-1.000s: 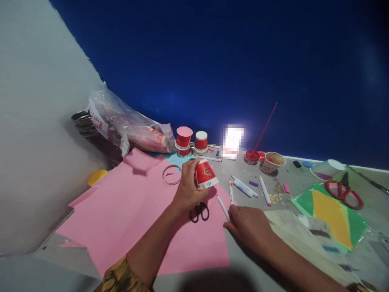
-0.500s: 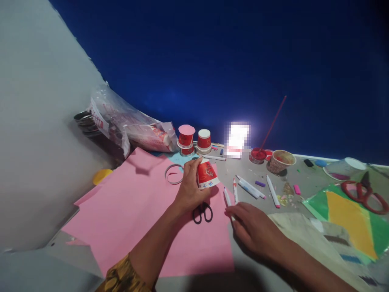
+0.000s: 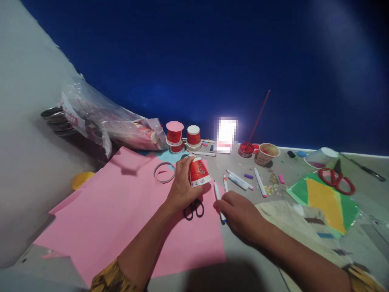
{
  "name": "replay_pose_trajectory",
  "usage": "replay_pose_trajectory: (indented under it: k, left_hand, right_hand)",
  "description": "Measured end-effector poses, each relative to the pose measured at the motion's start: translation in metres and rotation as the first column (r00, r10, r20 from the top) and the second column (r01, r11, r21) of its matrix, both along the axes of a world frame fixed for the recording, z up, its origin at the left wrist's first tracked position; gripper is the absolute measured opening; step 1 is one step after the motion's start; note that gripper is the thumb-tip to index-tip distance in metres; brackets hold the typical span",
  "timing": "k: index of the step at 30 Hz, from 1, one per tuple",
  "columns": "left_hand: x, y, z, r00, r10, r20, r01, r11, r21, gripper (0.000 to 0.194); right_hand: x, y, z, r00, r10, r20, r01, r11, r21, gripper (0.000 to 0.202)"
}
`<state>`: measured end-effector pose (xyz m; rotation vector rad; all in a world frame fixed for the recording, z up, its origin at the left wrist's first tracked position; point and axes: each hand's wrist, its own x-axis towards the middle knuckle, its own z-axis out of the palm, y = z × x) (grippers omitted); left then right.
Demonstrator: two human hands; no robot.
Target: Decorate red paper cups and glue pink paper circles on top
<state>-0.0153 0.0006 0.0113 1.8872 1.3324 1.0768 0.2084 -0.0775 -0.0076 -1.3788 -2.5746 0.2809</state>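
Clamping the red cup [image 3: 199,170] gently with the left hand [image 3: 181,181] should prevent dents; the right hand [image 3: 240,213] pinches a white marker [image 3: 217,193].

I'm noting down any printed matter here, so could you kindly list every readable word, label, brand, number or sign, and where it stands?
No text can be read.
Plastic bag: red print, too blurred.
Markers: print too small.
Cup in the left hand: blue marks, no legible letters.

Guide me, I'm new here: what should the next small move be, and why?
Probably bring the marker to the red cup: the right hand holds it, its tip apart from the cup, and the left hand grips the cup.
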Motion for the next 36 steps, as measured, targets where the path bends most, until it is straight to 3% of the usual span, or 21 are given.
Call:
replay_pose_trajectory:
  k: [4,9,12,14,18,23,27,31,34,36]
  left_hand:
    - [0.001,0.0,-0.001,1.0,0.012,-0.006,-0.012,1.0,0.004,0.085]
    - [0.001,0.0,-0.001,0.999,0.029,0.02,-0.029,1.0,-0.011,0.084]
    - [0.002,-0.001,0.0,0.999,0.027,0.036,-0.027,1.0,-0.011,0.083]
    - [0.002,-0.001,0.0,0.999,0.018,0.029,-0.018,1.0,0.011,0.082]
    - [0.003,-0.001,0.001,1.0,0.002,0.01,-0.002,0.999,0.047,0.081]
    - [0.003,-0.001,-0.002,1.0,-0.012,0.016,0.011,0.999,0.035,0.083]
    - [0.003,-0.001,-0.003,0.999,-0.024,0.03,0.024,1.0,0.0,0.086]
    - [0.003,-0.001,-0.002,0.999,-0.039,0.001,0.039,0.999,0.006,0.085]
    - [0.005,-0.003,-0.002,0.998,-0.052,-0.03,0.052,0.999,-0.006,0.088]
    - [0.007,-0.006,-0.003,0.995,-0.082,-0.059,0.08,0.996,-0.034,0.087]
  right_hand:
    - [-0.003,-0.003,0.005,0.997,-0.015,0.079,0.017,0.999,-0.034,0.021]
    - [0.007,0.009,0.015,0.945,-0.319,0.071,0.324,0.942,-0.082,0.028]
    - [0.014,0.019,0.02,0.898,-0.432,0.089,0.44,0.891,-0.114,0.028]
    - [0.014,0.023,0.02,0.882,-0.461,0.1,0.471,0.87,-0.147,0.039]
    - [0.009,0.025,0.016,0.897,-0.427,0.11,0.441,0.876,-0.197,0.056]
    - [0.013,0.025,0.013,0.913,-0.396,0.099,0.408,0.887,-0.214,0.054]
    - [0.025,0.026,0.007,0.948,-0.313,-0.053,0.296,0.932,-0.209,0.042]
    - [0.029,0.025,-0.001,0.939,-0.153,-0.307,0.152,0.988,-0.026,0.04]
    - [0.029,0.017,-0.002,0.895,-0.11,-0.432,0.182,0.975,0.129,0.021]
    - [0.029,0.009,0.002,0.866,-0.117,-0.486,0.232,0.956,0.182,0.022]
